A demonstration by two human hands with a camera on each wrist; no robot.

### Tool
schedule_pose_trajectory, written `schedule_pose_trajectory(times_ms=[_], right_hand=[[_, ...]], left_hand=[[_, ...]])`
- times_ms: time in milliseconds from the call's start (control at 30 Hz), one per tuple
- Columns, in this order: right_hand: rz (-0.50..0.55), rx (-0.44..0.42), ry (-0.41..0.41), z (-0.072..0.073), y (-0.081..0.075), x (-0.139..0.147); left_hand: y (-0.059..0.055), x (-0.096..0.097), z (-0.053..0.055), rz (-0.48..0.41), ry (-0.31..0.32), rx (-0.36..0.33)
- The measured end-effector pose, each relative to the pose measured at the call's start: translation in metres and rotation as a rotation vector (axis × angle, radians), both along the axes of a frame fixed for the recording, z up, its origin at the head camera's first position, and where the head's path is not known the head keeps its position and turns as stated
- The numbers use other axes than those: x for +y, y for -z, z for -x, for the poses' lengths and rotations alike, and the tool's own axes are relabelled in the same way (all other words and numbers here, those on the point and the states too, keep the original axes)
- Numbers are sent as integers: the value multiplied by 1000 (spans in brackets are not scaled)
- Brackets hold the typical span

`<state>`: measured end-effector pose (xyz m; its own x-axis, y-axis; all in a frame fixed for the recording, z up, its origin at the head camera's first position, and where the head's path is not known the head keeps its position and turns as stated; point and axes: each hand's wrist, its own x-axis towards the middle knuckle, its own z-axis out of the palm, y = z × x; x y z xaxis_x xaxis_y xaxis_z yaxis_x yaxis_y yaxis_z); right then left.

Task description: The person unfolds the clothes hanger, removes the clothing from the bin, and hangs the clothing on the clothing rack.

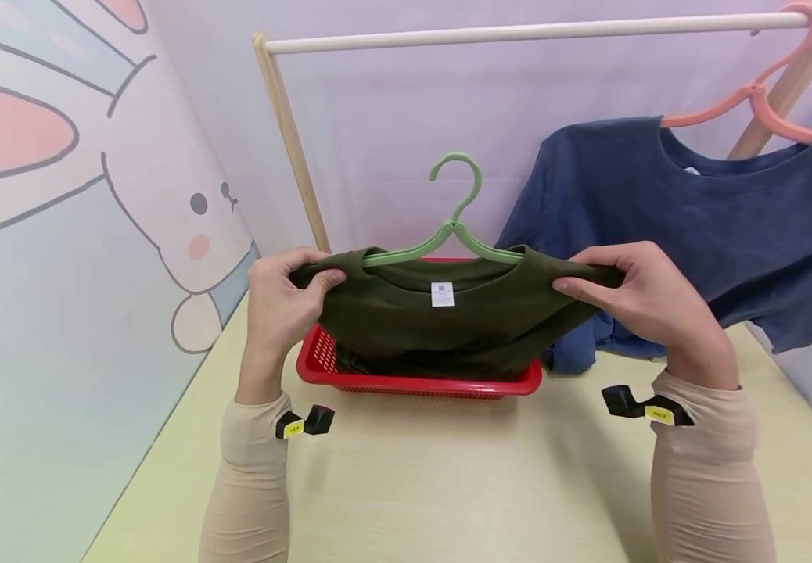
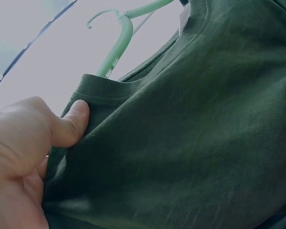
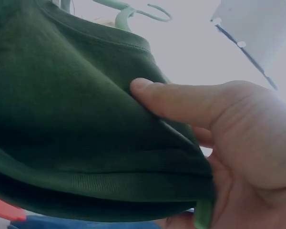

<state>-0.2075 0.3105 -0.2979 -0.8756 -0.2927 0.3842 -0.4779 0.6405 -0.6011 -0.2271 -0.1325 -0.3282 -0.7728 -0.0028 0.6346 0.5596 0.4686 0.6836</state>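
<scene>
A dark green T-shirt [image 1: 406, 332] hangs on a light green hanger [image 1: 457, 227], whose hook stands up above the neckline. Inside the collar a white label [image 1: 442, 294] shows. My left hand [image 1: 286, 293] grips one shoulder, thumb on the front of the cloth. At the other shoulder my right hand [image 1: 634, 285] pinches the fabric between thumb and fingers. In the right wrist view a green hanger end [image 3: 203, 213] pokes out of the sleeve beside the palm. The hanger's arms are otherwise hidden inside the shirt.
Behind and below the shirt, a red plastic basket [image 1: 420, 385] sits on the pale wooden table [image 1: 448, 485]. A white rail [image 1: 540, 32] on wooden posts crosses the back. From its right end hangs a blue T-shirt [image 1: 744, 211] on a pink hanger [image 1: 709, 115].
</scene>
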Motion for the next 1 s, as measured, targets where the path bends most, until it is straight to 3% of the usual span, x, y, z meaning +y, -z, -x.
schedule_pose_trajectory(times_ms=[333, 500, 700, 867, 1000], right_hand=[[126, -16, 44, 1, 1, 11], [178, -7, 105, -3, -1, 20], [212, 34, 159, -9, -5, 28], [247, 42, 239, -11, -6, 27], [287, 29, 317, -13, -6, 24]], left_hand=[[-3, -10, 2, -49, 77, -24], [-2, -18, 3, -85, -1, 25], [-1, -23, 4, -127, -57, 11], [5, -26, 4, -91, -96, -11], [17, -32, 4, -44, -120, -50]])
